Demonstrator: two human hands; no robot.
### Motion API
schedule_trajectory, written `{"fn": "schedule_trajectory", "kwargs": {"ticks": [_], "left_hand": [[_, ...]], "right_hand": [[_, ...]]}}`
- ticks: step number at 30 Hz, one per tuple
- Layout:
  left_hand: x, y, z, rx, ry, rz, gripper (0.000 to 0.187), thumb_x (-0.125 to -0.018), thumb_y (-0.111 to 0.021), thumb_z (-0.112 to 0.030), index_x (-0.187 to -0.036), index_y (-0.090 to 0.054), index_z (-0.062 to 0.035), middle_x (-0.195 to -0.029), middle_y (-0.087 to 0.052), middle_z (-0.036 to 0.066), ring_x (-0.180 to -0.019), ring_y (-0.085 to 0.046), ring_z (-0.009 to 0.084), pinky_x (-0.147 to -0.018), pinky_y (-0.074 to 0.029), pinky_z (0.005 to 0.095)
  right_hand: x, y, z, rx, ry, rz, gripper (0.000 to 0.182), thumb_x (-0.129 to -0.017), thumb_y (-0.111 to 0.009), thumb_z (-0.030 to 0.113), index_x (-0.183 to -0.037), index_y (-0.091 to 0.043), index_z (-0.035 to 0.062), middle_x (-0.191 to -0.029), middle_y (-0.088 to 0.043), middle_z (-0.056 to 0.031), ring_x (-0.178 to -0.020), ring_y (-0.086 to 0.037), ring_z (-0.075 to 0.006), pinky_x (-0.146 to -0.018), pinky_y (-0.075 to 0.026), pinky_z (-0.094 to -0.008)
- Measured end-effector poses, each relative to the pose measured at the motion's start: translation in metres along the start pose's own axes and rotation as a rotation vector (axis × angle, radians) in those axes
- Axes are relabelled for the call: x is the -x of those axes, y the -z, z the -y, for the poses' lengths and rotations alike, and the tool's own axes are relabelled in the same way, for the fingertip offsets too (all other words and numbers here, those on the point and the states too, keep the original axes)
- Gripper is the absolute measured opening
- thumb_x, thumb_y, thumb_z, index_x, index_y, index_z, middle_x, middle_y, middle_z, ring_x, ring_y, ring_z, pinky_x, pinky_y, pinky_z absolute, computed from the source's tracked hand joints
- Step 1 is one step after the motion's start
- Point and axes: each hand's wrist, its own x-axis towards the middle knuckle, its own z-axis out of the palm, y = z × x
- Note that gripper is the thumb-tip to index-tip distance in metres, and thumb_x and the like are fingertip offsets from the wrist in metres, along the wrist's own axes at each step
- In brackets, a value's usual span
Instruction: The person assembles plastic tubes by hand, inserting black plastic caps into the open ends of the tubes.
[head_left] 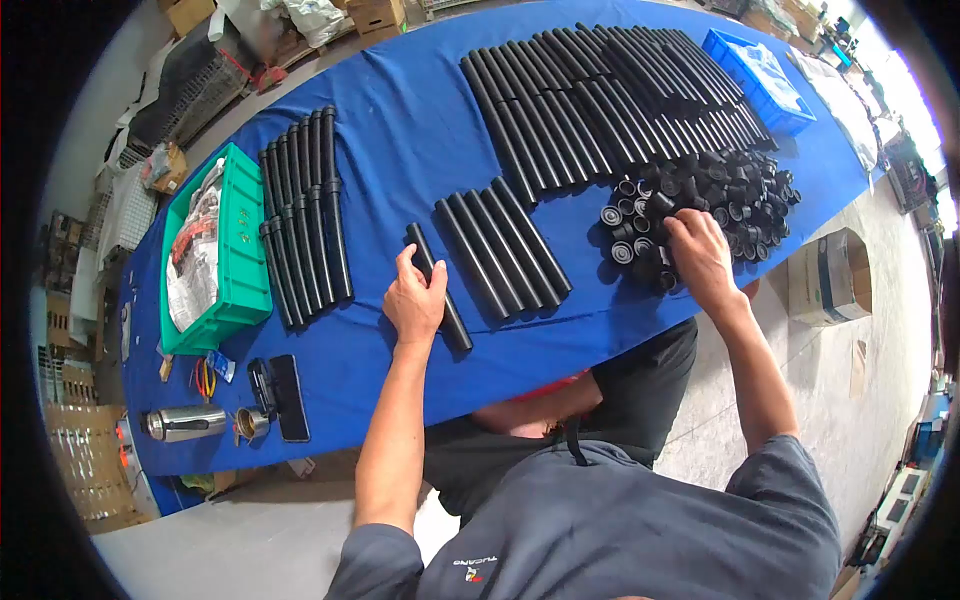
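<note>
My left hand [413, 305] has its thumb and fingers closed around the middle of a single black tube [455, 322], which slants on the blue cloth. To its right lies a short row of several bare black tubes [503, 250]. My right hand [703, 258] is at the near left side of a heap of small black round caps [745, 200]. Its fingers are bent together against a black cap [661, 203] at the heap's edge; the fingertips are partly hidden. Left of my left hand, several black tubes with wider collars [312, 210] lie side by side.
Many more black tubes [560, 100] are stacked at the back, beside a blue bin [790, 122]. A green crate [238, 240] holds printed paper at the left. A steel flask [185, 424], a metal cup [252, 425], a phone [289, 398] and pliers [206, 380] lie near the front left edge.
</note>
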Motion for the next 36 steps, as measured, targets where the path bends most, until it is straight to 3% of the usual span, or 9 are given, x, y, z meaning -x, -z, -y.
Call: {"fn": "schedule_trajectory", "kwargs": {"ticks": [3, 7, 17, 21, 23, 24, 28, 33, 36], "left_hand": [[-0.001, -0.001, 0.002, 0.003, -0.016, 0.000, 0.050, -0.090, -0.074, -0.034, -0.130, -0.059, -0.0103, -0.066, -0.062, 0.004, -0.062, -0.067, 0.0289, -0.060, -0.052, 0.0461], [0.000, 0.001, -0.002, -0.009, -0.008, 0.022, 0.050, -0.090, -0.074, -0.032, -0.131, -0.058, -0.0099, -0.066, -0.062, 0.004, -0.061, -0.067, 0.0284, -0.060, -0.051, 0.0460], [0.000, 0.001, -0.002, -0.001, -0.028, 0.013, 0.048, -0.090, -0.072, -0.032, -0.134, -0.063, -0.0141, -0.069, -0.066, 0.007, -0.064, -0.068, 0.0290, -0.062, -0.053, 0.0455], [-0.001, 0.000, -0.002, -0.003, 0.000, 0.035, 0.041, -0.090, -0.071, -0.033, -0.129, -0.071, -0.0205, -0.086, -0.074, 0.010, -0.079, -0.072, 0.0321, -0.070, -0.055, 0.0455], [-0.001, 0.000, -0.001, -0.008, -0.034, 0.021, 0.038, -0.091, -0.070, -0.031, -0.127, -0.073, -0.0208, -0.091, -0.074, 0.010, -0.082, -0.073, 0.0320, -0.072, -0.056, 0.0452], [-0.001, -0.001, 0.000, -0.044, -0.071, 0.017, 0.035, -0.092, -0.069, -0.030, -0.126, -0.074, -0.0207, -0.087, -0.073, 0.010, -0.081, -0.072, 0.0324, -0.072, -0.057, 0.0459], [-0.004, 0.000, -0.004, -0.119, -0.099, 0.059, 0.033, -0.094, -0.066, -0.032, -0.124, -0.075, -0.0206, -0.085, -0.072, 0.012, -0.080, -0.071, 0.0348, -0.072, -0.056, 0.0466], [0.003, 0.015, 0.000, -0.136, -0.111, 0.128, 0.030, -0.094, -0.066, -0.031, -0.118, -0.076, -0.0156, -0.079, -0.072, 0.015, -0.076, -0.071, 0.0374, -0.073, -0.056, 0.0457], [0.026, 0.033, 0.011, 0.128, 0.094, 0.137, 0.028, -0.094, -0.070, -0.025, -0.114, -0.075, -0.0067, -0.064, -0.065, 0.008, -0.054, -0.064, 0.0208, -0.052, -0.051, 0.0349]], "right_hand": [[-0.001, 0.037, 0.049, -0.349, -0.098, -0.145, 0.034, -0.079, -0.073, -0.002, -0.112, -0.066, 0.0055, -0.111, -0.063, -0.0144, -0.098, -0.067, -0.0349, -0.082, -0.058, -0.0427], [0.038, 0.006, 0.113, -0.548, -0.098, -0.048, 0.036, -0.081, -0.077, 0.000, -0.114, -0.065, 0.0046, -0.110, -0.063, -0.0155, -0.093, -0.069, -0.0349, -0.076, -0.060, -0.0422], [0.047, -0.045, 0.136, -0.464, -0.279, -0.030, 0.032, -0.085, -0.073, 0.003, -0.113, -0.060, 0.0039, -0.112, -0.061, -0.0172, -0.095, -0.066, -0.0389, -0.079, -0.057, -0.0446], [0.047, -0.032, 0.137, -0.501, -0.350, -0.048, 0.042, -0.082, -0.079, 0.006, -0.115, -0.053, 0.0011, -0.120, -0.056, -0.0201, -0.102, -0.063, -0.0432, -0.082, -0.056, -0.0468], [0.054, -0.023, 0.143, -0.518, -0.408, -0.065, 0.047, -0.081, -0.082, 0.008, -0.117, -0.051, 0.0011, -0.127, -0.053, -0.0201, -0.100, -0.064, -0.0421, -0.079, -0.056, -0.0461], [0.052, -0.008, 0.155, -0.589, -0.451, -0.053, 0.040, -0.083, -0.081, 0.008, -0.113, -0.055, 0.0014, -0.117, -0.059, -0.0194, -0.092, -0.066, -0.0386, -0.076, -0.056, -0.0450], [0.056, -0.018, 0.196, -0.992, -0.137, 0.111, 0.019, -0.088, -0.074, 0.005, -0.100, -0.061, 0.0009, -0.090, -0.064, -0.0185, -0.081, -0.068, -0.0370, -0.072, -0.056, -0.0443], [0.043, -0.055, 0.225, -1.117, -0.116, 0.138, 0.026, -0.089, -0.066, 0.003, -0.115, -0.062, 0.0014, -0.101, -0.067, -0.0205, -0.093, -0.068, -0.0412, -0.081, -0.056, -0.0468], [0.038, -0.048, 0.231, -1.129, -0.081, 0.200, 0.039, -0.087, -0.066, 0.002, -0.126, -0.061, 0.0040, -0.102, -0.069, -0.0195, -0.095, -0.069, -0.0405, -0.082, -0.056, -0.0473]]}}
